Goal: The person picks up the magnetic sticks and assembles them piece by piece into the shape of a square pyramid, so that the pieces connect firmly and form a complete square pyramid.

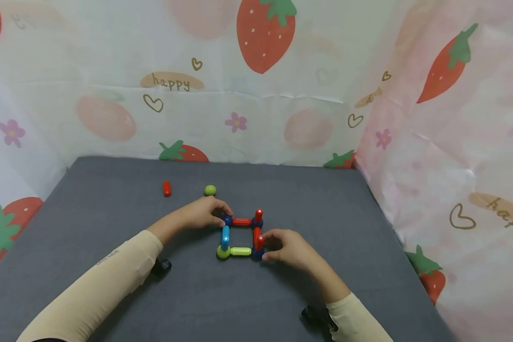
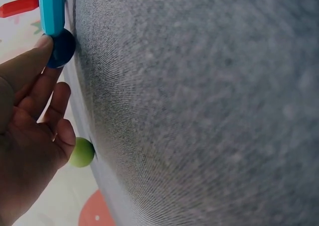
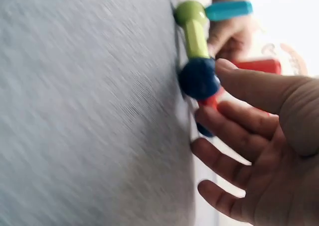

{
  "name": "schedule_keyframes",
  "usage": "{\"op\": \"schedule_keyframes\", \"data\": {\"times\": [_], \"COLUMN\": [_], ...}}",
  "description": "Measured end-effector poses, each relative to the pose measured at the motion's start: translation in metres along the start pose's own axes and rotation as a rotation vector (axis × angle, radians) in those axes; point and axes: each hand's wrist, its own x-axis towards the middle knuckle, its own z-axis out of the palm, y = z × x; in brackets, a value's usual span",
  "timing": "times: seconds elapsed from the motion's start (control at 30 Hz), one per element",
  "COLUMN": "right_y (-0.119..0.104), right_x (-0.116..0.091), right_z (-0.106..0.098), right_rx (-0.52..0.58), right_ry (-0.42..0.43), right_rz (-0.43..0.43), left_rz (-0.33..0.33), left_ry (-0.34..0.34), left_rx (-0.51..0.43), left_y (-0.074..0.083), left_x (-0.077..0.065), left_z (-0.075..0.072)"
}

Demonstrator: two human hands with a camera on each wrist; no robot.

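Observation:
A square frame of short rods and balls lies on the grey table [image 1: 325,204]. Its corners are a green ball [image 1: 223,251] and three dark blue balls. Red rods [image 1: 242,222] form the back and right sides, a light green rod [image 1: 241,251] the front, a light blue rod [image 1: 225,232] the left. Two red rods and a blue one stand upright on corners. My left hand [image 1: 203,212] pinches the back-left dark blue ball [image 2: 63,49]. My right hand [image 1: 292,247] holds the front-right dark blue ball [image 3: 199,78] between thumb and index finger, other fingers spread.
Behind my left hand lie a loose red rod [image 1: 166,188] and a loose green ball [image 1: 210,190]. A strawberry-print sheet [image 1: 256,118] hangs behind the table and along its sides.

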Motion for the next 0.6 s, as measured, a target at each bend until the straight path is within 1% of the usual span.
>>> {"op": "schedule_keyframes", "data": {"times": [0.1, 0.2, 0.27, 0.33, 0.47, 0.6], "right_y": [-0.005, -0.009, -0.011, -0.011, -0.009, -0.005], "right_x": [-0.002, -0.002, -0.001, 0.0, 0.004, 0.01], "right_z": [0.008, 0.015, 0.018, 0.019, 0.018, 0.011], "right_rx": [-0.025, -0.083, -0.117, -0.129, -0.098, -0.1], "right_ry": [0.048, 0.11, 0.148, 0.169, 0.164, 0.138], "right_rz": [0.036, 0.071, 0.082, 0.079, 0.053, 0.025], "left_rz": [-0.004, -0.009, -0.007, -0.012, -0.023, -0.027], "left_ry": [0.0, -0.004, -0.005, 0.0, 0.018, 0.025], "left_rx": [0.0, -0.005, 0.003, 0.018, 0.052, 0.037], "left_y": [0.001, 0.001, 0.001, 0.0, -0.004, -0.006], "left_x": [0.001, 0.001, 0.001, 0.0, -0.004, -0.01], "left_z": [0.0, 0.0, 0.0, -0.001, -0.004, -0.003]}}
